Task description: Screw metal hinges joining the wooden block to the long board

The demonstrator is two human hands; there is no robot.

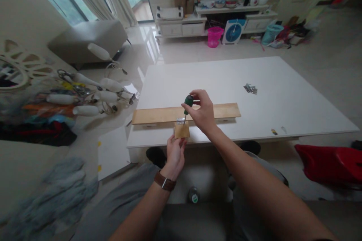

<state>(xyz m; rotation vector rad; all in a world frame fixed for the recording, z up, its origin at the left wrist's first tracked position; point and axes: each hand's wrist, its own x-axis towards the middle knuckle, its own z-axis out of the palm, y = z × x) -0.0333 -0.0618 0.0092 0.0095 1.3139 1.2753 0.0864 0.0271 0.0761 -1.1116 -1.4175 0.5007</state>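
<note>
My right hand (202, 109) is closed around the green handle of a screwdriver (187, 104), held upright with its shaft pointing down. The tip meets a small metal hinge (180, 120) at the edge of a small wooden block (181, 130); a screw there is too small to make out. From below, the fingers of my left hand (175, 154) grip the block at the table's near edge. Behind the block, a long wooden board (158, 115) lies across the white table (195, 79), raised a little on supports beneath it.
A small pile of metal hinges (250, 89) lies at the table's right. Two small items, one a yellowish packet (273, 131), rest near the right front edge. A red stool-like object (333, 163) stands at right. Lamps with white shades (107, 96) crowd the left floor.
</note>
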